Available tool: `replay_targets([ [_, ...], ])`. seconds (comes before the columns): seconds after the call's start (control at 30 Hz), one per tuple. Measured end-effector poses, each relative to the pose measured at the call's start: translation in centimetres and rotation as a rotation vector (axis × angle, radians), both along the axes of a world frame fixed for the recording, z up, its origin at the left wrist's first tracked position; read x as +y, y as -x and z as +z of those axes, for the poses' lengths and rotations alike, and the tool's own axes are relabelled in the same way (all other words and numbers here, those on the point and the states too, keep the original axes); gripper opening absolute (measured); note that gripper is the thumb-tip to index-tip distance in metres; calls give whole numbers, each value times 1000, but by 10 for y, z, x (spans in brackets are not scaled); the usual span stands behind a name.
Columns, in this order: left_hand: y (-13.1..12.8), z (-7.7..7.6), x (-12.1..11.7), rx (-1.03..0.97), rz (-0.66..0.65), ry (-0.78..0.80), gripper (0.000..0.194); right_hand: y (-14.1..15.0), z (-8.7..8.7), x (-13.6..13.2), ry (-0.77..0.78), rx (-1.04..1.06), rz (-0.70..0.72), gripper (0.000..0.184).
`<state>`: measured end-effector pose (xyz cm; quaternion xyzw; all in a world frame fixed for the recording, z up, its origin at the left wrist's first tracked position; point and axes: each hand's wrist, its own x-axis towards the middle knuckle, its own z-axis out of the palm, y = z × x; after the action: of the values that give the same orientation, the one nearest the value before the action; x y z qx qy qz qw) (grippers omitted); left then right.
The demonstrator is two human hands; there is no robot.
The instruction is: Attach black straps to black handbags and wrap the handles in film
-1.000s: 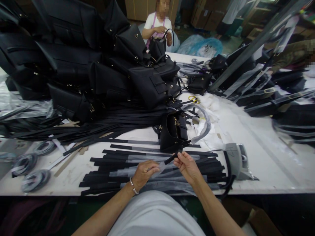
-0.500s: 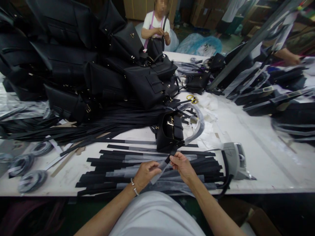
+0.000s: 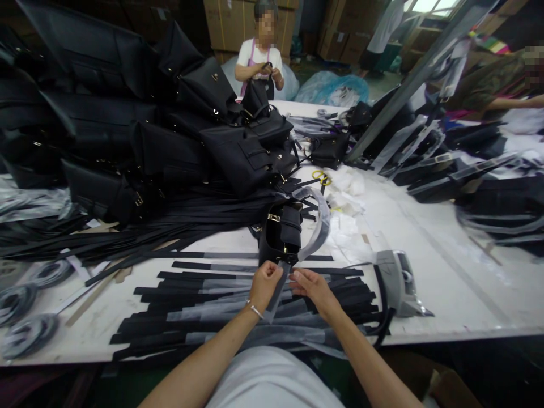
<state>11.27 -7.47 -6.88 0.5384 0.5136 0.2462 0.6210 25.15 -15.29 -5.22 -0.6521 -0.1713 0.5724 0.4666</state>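
A small black handbag (image 3: 268, 241) with gold hardware stands on the table in front of me. Its handle (image 3: 322, 218), wrapped in clear film, loops out to the right. A black strap under translucent plastic film (image 3: 278, 294) runs from the bag's near side toward me. My left hand (image 3: 264, 284) pinches this strap close to the bag, thumb and fingers closed on it. Just right of the strap is my right hand (image 3: 313, 290), its fingers loosely bent and slightly apart, with nothing visible between them. Beneath both hands lie several black straps (image 3: 148, 309), partly film-wrapped.
Black bags (image 3: 170, 153) are piled high at the left. A grey tape dispenser (image 3: 395, 283) stands to the right, yellow-handled scissors (image 3: 322, 178) farther back. Coiled film-wrapped straps (image 3: 29, 334) lie at left. A slanted metal post (image 3: 395, 116) rises at right. A co-worker (image 3: 260, 59) stands across the table.
My left hand has moved up the strap toward the bag. My right hand has come off the strap, its fingers loosened. The whole view has shifted a little.
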Motion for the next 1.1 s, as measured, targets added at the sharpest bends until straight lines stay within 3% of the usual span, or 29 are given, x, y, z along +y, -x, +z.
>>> replay_targets([
  [0.13,-15,1,2,17,110,-107,17,-3,-3,10,1,84,-12,43],
  [0.27,-15,-2,-2,-17,169,-72,18,6,-5,21,-21,161,-79,37],
  [0.43,-1,-3,-7,-69,136,42,23,11,-7,22,44,162,-88,38],
  [0.5,1,-1,-9,-32,123,21,22,11,-7,23,62,135,-80,38],
  [0.7,-3,-1,-13,291,67,-351,13,15,0,36,65,13,-72,35],
  [0.9,0,0,-16,545,-117,-717,15,19,-7,41,45,-161,-71,28],
  [1.1,7,11,-24,681,-293,-897,18,14,-2,40,31,80,-11,35],
])
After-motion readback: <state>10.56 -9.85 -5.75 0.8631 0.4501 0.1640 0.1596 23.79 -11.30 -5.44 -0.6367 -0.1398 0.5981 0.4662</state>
